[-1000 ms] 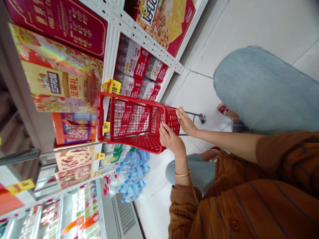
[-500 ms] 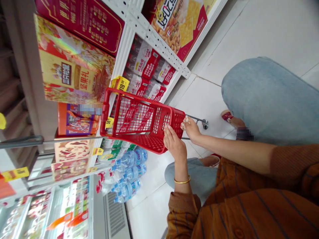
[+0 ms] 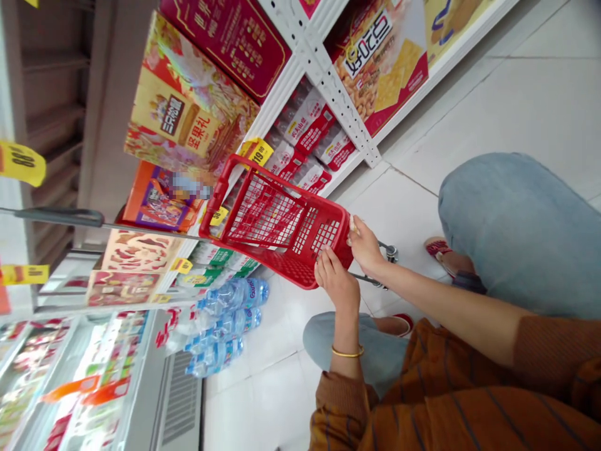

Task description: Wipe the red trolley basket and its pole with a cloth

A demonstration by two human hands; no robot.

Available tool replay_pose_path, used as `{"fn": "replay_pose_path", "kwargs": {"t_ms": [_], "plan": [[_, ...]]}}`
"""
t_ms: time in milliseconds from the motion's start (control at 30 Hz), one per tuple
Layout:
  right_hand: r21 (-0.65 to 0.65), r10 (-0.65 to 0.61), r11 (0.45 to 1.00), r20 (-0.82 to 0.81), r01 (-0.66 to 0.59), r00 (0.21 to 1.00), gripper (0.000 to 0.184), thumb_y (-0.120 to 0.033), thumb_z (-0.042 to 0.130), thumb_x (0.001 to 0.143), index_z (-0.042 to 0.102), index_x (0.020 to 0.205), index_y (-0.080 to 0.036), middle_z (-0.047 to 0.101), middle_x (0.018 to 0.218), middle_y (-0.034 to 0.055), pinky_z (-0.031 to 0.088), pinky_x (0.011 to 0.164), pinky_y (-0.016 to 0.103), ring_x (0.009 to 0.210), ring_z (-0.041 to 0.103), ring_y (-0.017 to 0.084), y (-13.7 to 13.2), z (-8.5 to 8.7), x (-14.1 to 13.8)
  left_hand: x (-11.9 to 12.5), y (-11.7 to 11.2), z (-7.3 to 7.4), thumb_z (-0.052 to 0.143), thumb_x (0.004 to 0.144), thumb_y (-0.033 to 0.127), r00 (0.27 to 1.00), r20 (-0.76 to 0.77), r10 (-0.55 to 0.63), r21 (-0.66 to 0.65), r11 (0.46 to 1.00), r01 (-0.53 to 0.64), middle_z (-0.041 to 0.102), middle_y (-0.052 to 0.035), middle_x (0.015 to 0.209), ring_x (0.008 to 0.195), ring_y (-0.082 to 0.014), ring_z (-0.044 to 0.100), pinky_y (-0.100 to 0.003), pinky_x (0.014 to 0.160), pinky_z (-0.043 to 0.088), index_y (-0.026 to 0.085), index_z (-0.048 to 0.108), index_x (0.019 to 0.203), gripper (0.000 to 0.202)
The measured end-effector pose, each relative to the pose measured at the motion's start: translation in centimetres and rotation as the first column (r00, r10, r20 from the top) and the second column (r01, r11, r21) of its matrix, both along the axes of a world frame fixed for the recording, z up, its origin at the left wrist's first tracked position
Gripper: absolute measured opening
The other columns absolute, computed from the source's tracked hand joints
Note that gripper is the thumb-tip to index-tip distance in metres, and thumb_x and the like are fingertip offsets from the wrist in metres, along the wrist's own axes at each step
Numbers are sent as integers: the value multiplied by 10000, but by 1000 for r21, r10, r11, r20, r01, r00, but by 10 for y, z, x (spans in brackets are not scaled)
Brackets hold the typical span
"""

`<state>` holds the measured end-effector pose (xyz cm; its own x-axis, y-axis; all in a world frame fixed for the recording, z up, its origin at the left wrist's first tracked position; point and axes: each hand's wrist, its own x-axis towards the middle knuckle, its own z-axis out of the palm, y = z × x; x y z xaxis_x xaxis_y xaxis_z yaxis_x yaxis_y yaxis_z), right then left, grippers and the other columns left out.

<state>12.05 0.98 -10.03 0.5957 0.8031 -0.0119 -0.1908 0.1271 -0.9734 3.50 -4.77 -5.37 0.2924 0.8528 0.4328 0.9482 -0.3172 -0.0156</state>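
Observation:
A red plastic shopping basket (image 3: 263, 244) on wheels stands in front of me, its long pull handle with a grey grip (image 3: 61, 217) reaching away at the left. The basket shows bare mesh walls, with nothing seen inside. My left hand (image 3: 339, 282), with a gold bangle at its wrist, lies at the basket's near corner, fingers stretched out over the edge and thumb hidden. Beside it my right hand (image 3: 367, 247) is closed at the near rim around a small whitish crumpled thing (image 3: 352, 230), whose kind I cannot make out.
White shelves (image 3: 323, 62) hold gift boxes (image 3: 192, 103) and packs of red-labelled bottles (image 3: 305, 125). Blue-tinted water bottles (image 3: 230, 319) stand on the tiled floor (image 3: 263, 388), near a lit chiller (image 3: 94, 369). My bent knees (image 3: 507, 219) flank my arms.
My view has shifted and turned, so the shelves and basket sit differently in it. The whitish thing shows less between my right fingers. Both hands stay at the basket's near end.

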Motion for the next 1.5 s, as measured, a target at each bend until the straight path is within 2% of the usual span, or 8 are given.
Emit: {"fn": "replay_pose_path", "kwargs": {"t_ms": [167,367,533,833,967,1100,1300,1500], "plan": [[-15,10,1000,12,-10,1000,533,-234,402,871,429,1403,-202,412,1478,78,235,1167,512,1403,318,227,-10,22,1,1,0,-3,398,881,121,999,52,-10,21,1000,9,521,-184,1364,1268,-298,465,-505,1098,305,124,344,1452,574],[123,11,991,349,-58,937,542,-227,332,936,299,1477,-254,320,1534,19,178,1202,446,1436,233,167,-32,44,-4,5,3,-9,427,928,199,996,92,16,100,995,-25,614,-139,1262,1152,-279,554,-478,1064,348,171,503,1342,422],[150,-37,988,465,-38,884,510,-286,301,979,262,1487,-252,301,1543,41,223,1187,455,1435,235,172,-29,41,-3,7,1,-6,430,918,193,990,137,11,111,993,-27,644,-141,1195,1111,-256,571,-445,1059,348,144,510,1322,414],[139,-121,989,525,55,842,484,-344,295,983,349,1445,-208,406,1471,108,299,1146,462,1402,305,199,-6,32,15,8,-1,-4,412,820,89,972,225,-63,118,992,37,666,-124,1143,1050,-224,583,-398,1037,344,105,555,1264,466],[126,-115,991,569,52,814,464,-331,336,960,455,1379,-171,504,1386,130,341,1121,453,1332,413,216,7,33,33,7,-2,-3,419,826,98,970,234,-58,100,994,35,655,-114,1170,1051,-230,567,-400,1026,336,113,539,1286,476],[119,-27,991,627,-61,778,434,-284,418,908,566,1284,-127,592,1288,150,384,1090,436,1230,520,227,24,37,57,7,-2,-1,432,825,107,962,269,-50,81,996,29,654,-105,1166,1021,-227,572,-389,1008,340,134,541,1286,475],[80,190,946,649,-315,736,380,-257,525,824,658,1175,-201,664,1207,80,436,1040,434,1149,596,222,48,47,86,6,-4,2,444,834,139,944,325,-61,111,994,26,680,-97,1095,967,-224,589,-391,964,357,150,587,1223,415],[70,284,905,633,-419,720,414,-274,534,821,643,1208,-177,640,1246,96,433,1052,426,1181,585,228,32,48,81,-8,-14,10,494,865,264,914,403,-47,95,995,10,701,-72,1020,932,-206,603,-372,906,376,179,636,1128,311]]}}
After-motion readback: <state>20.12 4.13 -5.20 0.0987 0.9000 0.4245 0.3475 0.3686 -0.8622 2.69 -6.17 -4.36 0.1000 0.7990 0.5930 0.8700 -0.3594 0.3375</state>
